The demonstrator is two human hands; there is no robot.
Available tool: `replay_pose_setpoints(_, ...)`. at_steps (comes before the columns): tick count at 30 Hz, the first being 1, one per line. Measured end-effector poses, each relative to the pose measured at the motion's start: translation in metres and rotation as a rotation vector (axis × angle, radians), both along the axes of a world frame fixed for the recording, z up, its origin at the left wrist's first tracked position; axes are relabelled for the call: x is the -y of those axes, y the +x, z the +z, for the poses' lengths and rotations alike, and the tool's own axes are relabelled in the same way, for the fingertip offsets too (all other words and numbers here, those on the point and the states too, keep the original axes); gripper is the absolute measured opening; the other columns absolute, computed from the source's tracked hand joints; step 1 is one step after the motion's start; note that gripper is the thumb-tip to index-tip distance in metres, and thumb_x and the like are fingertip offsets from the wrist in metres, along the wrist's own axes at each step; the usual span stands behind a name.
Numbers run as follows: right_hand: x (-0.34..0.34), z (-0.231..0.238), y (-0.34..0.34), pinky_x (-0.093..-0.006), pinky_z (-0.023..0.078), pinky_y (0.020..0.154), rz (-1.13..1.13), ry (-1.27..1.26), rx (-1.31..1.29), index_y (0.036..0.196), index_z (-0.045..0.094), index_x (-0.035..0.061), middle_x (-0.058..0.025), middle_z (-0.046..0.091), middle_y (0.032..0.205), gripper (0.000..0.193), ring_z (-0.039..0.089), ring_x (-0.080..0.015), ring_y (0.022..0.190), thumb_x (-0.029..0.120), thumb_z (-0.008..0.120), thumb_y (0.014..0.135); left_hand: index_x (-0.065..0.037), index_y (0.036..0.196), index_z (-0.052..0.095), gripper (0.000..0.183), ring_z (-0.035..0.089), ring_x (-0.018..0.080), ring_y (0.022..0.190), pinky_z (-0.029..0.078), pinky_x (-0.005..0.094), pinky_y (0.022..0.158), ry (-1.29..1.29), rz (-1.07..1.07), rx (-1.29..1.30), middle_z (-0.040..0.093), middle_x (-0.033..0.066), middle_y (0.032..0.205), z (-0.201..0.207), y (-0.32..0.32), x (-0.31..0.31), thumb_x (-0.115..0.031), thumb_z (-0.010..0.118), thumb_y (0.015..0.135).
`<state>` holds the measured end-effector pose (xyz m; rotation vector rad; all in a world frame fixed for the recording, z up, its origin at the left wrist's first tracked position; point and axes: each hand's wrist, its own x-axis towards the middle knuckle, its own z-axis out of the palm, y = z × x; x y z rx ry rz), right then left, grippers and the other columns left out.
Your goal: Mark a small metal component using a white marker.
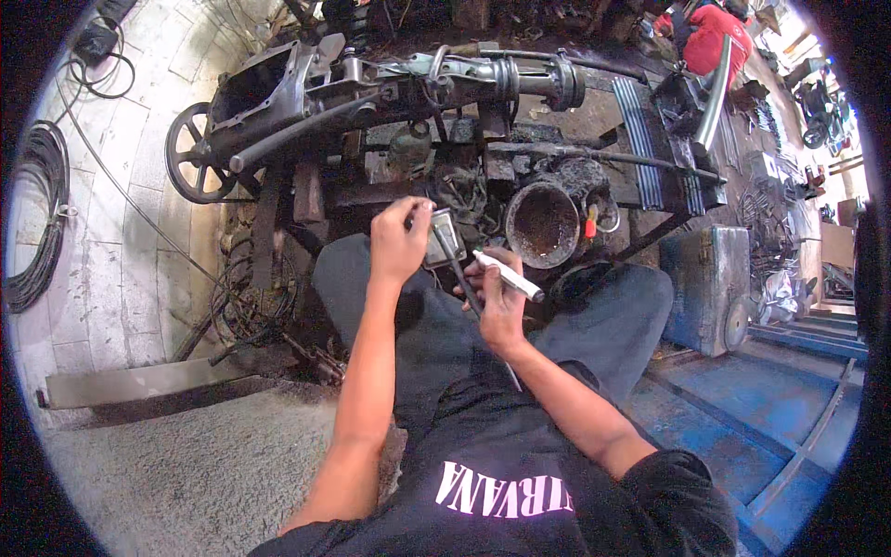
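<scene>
My right hand [501, 311] grips a white marker [506, 274] with a dark end, held slantwise between thumb and fingers. A thin dark rod [461, 277] runs down past those fingers toward my lap; whether they also hold it is unclear. My left hand [399, 241] is closed in a pinch by the rod's upper end, and what sits between its fingertips is too small to make out. Just beyond the rod, between my hands, is a small metal frame-like piece [440, 243] with a pale face. A round, rusty bowl [543, 226] stands to the right of my hands.
A long greasy metal assembly [408, 88] lies across the bench ahead, with a spoked wheel [200, 153] at its left. Several thin metal rods [636, 139] lie farther right, near a blue metal box [710, 288]. Coiled cable [42, 209] rests at left. A person in red [715, 42] is far right.
</scene>
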<state>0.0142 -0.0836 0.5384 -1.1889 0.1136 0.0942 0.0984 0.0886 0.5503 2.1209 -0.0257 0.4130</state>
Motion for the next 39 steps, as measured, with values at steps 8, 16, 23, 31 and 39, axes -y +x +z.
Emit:
replay_pose_setpoints(8, 0.001, 0.009, -0.007, -0.0307, 0.054, 0.074, 0.050, -0.044, 0.097, 0.129, 0.049, 0.0004, -0.0096, 0.064, 0.105, 0.036, 0.065, -0.0169, 0.083, 0.030, 0.048, 0.108, -0.003, 0.098, 0.076, 0.026, 0.051, 0.0040, 0.066, 0.038, 0.0226, 0.057, -0.596, -0.200, -0.437, 0.065, -0.0028, 0.080, -0.004, -0.029, -0.006, -0.024, 0.061, 0.102)
replay_pose_setpoints(16, -0.003, 0.017, -0.004, -0.0270, 0.048, 0.086, -0.053, -0.207, 0.129, 0.120, 0.059, 0.0001, -0.0050, 0.064, 0.105, 0.020, 0.058, -0.0105, 0.095, 0.007, 0.058, 0.101, -0.001, 0.090, 0.074, 0.028, 0.055, 0.0055, 0.064, 0.043, 0.0235, 0.058, -0.523, -0.183, -0.406, 0.066, -0.0014, 0.076, -0.020, -0.026, -0.009, -0.027, 0.067, 0.099)
replay_pose_setpoints(23, -0.002, 0.009, -0.006, -0.0256, 0.047, 0.082, -0.033, -0.272, 0.107, 0.115, 0.062, 0.0008, -0.0029, 0.064, 0.098, 0.018, 0.055, -0.0088, 0.087, 0.006, 0.062, 0.098, -0.001, 0.087, 0.073, 0.028, 0.054, 0.0055, 0.064, 0.042, 0.0239, 0.058, -0.502, -0.170, -0.403, 0.066, -0.0009, 0.074, -0.027, -0.024, -0.008, -0.027, 0.069, 0.098)
replay_pose_setpoints(31, -0.003, 0.002, -0.003, -0.0247, 0.047, 0.078, -0.052, -0.317, 0.133, 0.112, 0.063, 0.0012, -0.0019, 0.064, 0.095, 0.015, 0.054, -0.0073, 0.086, 0.005, 0.064, 0.097, -0.002, 0.083, 0.071, 0.027, 0.053, 0.0050, 0.064, 0.042, 0.0244, 0.060, -0.398, -0.171, -0.373, 0.064, -0.0024, 0.072, -0.028, -0.024, -0.009, -0.025, 0.069, 0.097)
replay_pose_setpoints(39, -0.003, -0.001, -0.002, -0.0255, 0.047, 0.077, -0.037, -0.316, 0.097, 0.111, 0.064, 0.0014, -0.0017, 0.064, 0.093, 0.015, 0.054, -0.0079, 0.083, 0.005, 0.063, 0.097, -0.002, 0.082, 0.070, 0.029, 0.053, 0.0041, 0.066, 0.042, 0.0239, 0.060, -0.384, -0.163, -0.365, 0.065, -0.0030, 0.074, -0.032, -0.023, -0.009, -0.027, 0.072, 0.096)
